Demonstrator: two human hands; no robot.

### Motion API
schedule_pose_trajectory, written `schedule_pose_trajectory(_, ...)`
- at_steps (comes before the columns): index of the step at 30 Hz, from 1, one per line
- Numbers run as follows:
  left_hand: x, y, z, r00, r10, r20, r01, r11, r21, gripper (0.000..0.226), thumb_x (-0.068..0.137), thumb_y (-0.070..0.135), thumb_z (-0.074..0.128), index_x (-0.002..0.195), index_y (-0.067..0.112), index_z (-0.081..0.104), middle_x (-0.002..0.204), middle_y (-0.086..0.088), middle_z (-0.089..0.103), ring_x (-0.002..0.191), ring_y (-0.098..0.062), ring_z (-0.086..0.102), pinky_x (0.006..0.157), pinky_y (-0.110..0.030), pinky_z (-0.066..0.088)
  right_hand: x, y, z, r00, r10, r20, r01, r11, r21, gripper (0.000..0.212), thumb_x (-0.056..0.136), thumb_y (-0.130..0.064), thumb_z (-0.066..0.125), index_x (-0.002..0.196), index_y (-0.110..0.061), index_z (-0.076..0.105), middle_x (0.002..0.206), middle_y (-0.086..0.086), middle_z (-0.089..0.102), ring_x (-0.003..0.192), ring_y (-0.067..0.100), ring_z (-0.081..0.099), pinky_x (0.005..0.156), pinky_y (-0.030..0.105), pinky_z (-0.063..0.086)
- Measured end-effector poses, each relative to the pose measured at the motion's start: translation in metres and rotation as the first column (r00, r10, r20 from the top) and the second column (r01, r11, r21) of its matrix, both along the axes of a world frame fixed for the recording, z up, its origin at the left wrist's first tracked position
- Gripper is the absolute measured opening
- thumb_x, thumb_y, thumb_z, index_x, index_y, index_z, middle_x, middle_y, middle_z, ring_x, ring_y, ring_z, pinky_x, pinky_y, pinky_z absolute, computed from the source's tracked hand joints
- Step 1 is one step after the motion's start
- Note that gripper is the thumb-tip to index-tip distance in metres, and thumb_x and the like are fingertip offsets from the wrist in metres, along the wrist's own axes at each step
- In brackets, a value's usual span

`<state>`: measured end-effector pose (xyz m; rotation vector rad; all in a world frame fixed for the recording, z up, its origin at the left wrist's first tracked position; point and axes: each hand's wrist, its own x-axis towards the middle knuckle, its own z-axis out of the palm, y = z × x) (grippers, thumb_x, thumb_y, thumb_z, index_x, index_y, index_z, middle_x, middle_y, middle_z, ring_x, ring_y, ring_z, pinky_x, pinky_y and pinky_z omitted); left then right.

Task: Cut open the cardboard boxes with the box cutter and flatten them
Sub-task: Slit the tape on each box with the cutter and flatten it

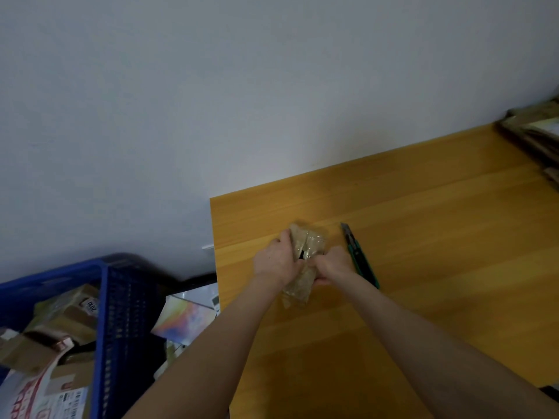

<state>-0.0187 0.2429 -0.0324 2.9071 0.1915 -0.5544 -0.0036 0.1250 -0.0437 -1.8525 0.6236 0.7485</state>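
Currently, you are holding a small tape-covered cardboard box (306, 254) with both hands over the wooden table (438, 237), close to its left edge and well short of the wall. Your left hand (273, 262) is gripping the box's left side, its fingers curling onto the top face. Your right hand (334, 266) is gripping the near right part, fingers curled tightly around it – the fingertips themselves are hidden. The box cutter (359, 256) is lying flat on the table just beside your right hand, blade end pointing away from you, and neither hand is touching it. A blue crate (121, 313) is standing to the left below table level, holding more cardboard boxes (71, 316). Flattened cardboard (534, 136) is lying stacked at the table's far right – well apart from your hands.
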Motion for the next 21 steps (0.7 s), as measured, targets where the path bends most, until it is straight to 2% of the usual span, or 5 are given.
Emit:
schedule_pose_trajectory(6,0.012,-0.025,0.003,0.998,-0.026,-0.05,0.037,0.973,0.226,0.04,0.099,0.017,0.046,0.134,0.001,0.034,0.131,-0.015,0.048,0.11,-0.03,0.061,0.071,-0.033,0.047,0.0,0.0,0.0,0.998,0.057,0.016,-0.056,0.996,-0.068,0.013,0.089,-0.011,0.064,0.08,-0.003,0.064,0.071,0.012,0.068,0.059,0.025,0.07,0.062,0.039,0.061)
schedule_pose_trajectory(9,0.015,-0.026,0.005,0.995,-0.067,-0.068,0.081,0.971,0.225,0.044,0.1,0.007,0.04,0.14,-0.008,0.03,0.134,-0.019,0.05,0.117,-0.032,0.059,0.082,-0.036,0.051,-0.002,-0.002,0.0,0.999,0.047,0.023,-0.045,0.997,-0.061,0.016,0.091,-0.011,0.062,0.077,-0.004,0.063,0.068,0.009,0.066,0.059,0.024,0.07,0.062,0.038,0.061)
schedule_pose_trajectory(17,0.012,0.024,0.033,0.987,0.056,-0.15,-0.102,0.941,-0.321,0.017,0.094,0.008,0.046,0.103,0.002,0.059,0.104,-0.016,0.063,0.097,-0.032,0.059,0.077,-0.036,0.046,-0.011,-0.017,-0.002,0.998,0.051,0.039,-0.047,0.995,-0.087,0.022,0.092,-0.011,0.062,0.072,-0.011,0.053,0.067,0.002,0.057,0.055,0.016,0.062,0.066,0.035,0.061)
schedule_pose_trajectory(19,0.006,0.03,0.036,0.973,0.112,-0.203,-0.2,0.845,-0.496,0.016,0.095,0.007,0.047,0.101,0.002,0.061,0.102,-0.016,0.062,0.099,-0.032,0.059,0.081,-0.036,0.046,-0.015,-0.023,-0.006,0.996,0.077,0.051,-0.072,0.993,-0.091,0.011,0.093,-0.017,0.062,0.089,-0.007,0.059,0.076,0.001,0.058,0.064,0.017,0.062,0.063,0.031,0.059)
schedule_pose_trajectory(21,0.0,0.027,0.038,0.974,0.129,-0.185,-0.209,0.823,-0.529,0.016,0.097,0.009,0.047,0.094,0.002,0.061,0.095,-0.015,0.062,0.097,-0.033,0.06,0.077,-0.034,0.045,-0.021,-0.023,-0.005,0.987,0.124,0.105,-0.108,0.984,-0.145,0.035,0.093,-0.03,0.061,0.12,-0.009,0.054,0.098,0.004,0.062,0.083,0.023,0.064,0.069,0.035,0.059)
